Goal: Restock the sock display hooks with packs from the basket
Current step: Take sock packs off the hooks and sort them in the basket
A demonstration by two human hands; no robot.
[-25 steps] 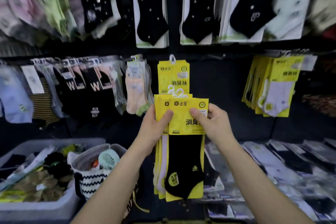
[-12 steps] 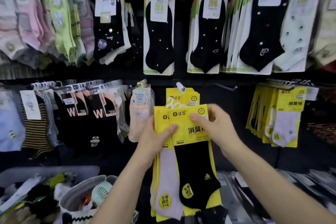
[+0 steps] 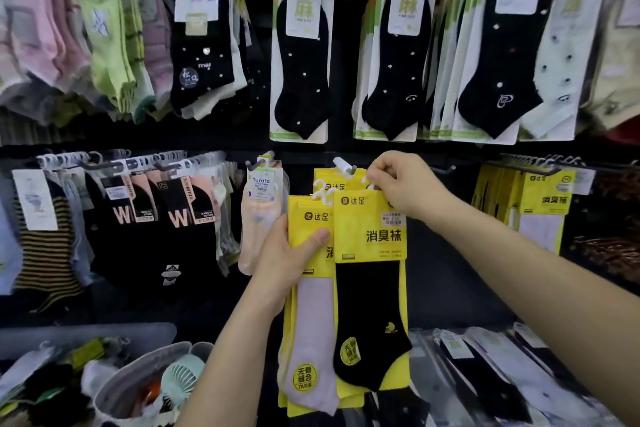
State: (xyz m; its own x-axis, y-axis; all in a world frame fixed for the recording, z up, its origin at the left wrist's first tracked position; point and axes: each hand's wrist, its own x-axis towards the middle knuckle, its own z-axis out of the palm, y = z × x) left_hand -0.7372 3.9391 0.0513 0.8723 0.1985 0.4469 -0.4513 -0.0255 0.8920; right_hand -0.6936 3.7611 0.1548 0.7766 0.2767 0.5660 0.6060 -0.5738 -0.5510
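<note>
My right hand (image 3: 403, 184) pinches the white hanger at the top of a yellow pack with a black sock (image 3: 369, 274), lifted apart from the rest. It is just below the tip of the display hook (image 3: 344, 165), where other yellow packs (image 3: 325, 184) hang. My left hand (image 3: 287, 258) grips a stack of yellow packs (image 3: 311, 315), a pale pink sock in front, thumb across the cards. The grey basket (image 3: 86, 333) with loose sock packs sits at the lower left.
Sock packs fill the hooks above and to both sides; more yellow packs (image 3: 540, 204) hang at the right. A small bin with a mint hand fan (image 3: 180, 378) stands beside the basket. Flat wrapped packs (image 3: 502, 367) cover the shelf at lower right.
My right hand has slid the black-sock pack off the stack and raised it by its hanger towards the hook. The view has tilted upward, showing more of the upper rows.
</note>
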